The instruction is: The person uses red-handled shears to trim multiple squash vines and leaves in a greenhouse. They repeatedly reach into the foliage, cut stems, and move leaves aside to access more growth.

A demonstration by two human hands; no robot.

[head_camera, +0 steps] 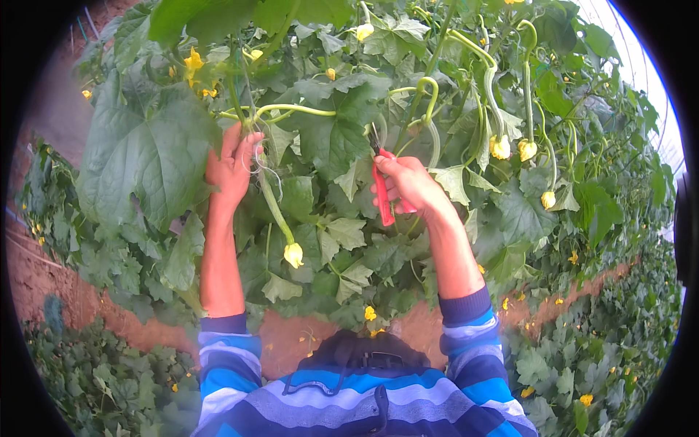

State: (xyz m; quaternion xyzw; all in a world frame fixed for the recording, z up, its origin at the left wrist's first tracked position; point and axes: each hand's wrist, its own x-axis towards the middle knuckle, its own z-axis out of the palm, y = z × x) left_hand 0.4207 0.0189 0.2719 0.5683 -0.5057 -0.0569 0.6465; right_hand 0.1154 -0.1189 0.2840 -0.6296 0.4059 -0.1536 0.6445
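My left hand (232, 164) pinches the vine stem (248, 124) where several stalks branch. Loose pale string (267, 166) curls around its fingertips. Just below those fingers hangs a slender young gourd fruit (276, 210) with a yellow flower (293, 255) at its tip. My right hand (407, 183) grips red-handled snips (382, 188), their dark blades pointing up. The blade tips are close to a stalk beside a broad leaf (338, 134); whether they touch it I cannot tell.
Several slim fruits, one at the right (493, 104), hang with yellow flowers. A large leaf (147, 147) stands left of my left forearm. An upright support string (244, 71) runs above that hand. Reddish soil (295, 333) shows by my waist, with low leafy plants (109, 377) behind.
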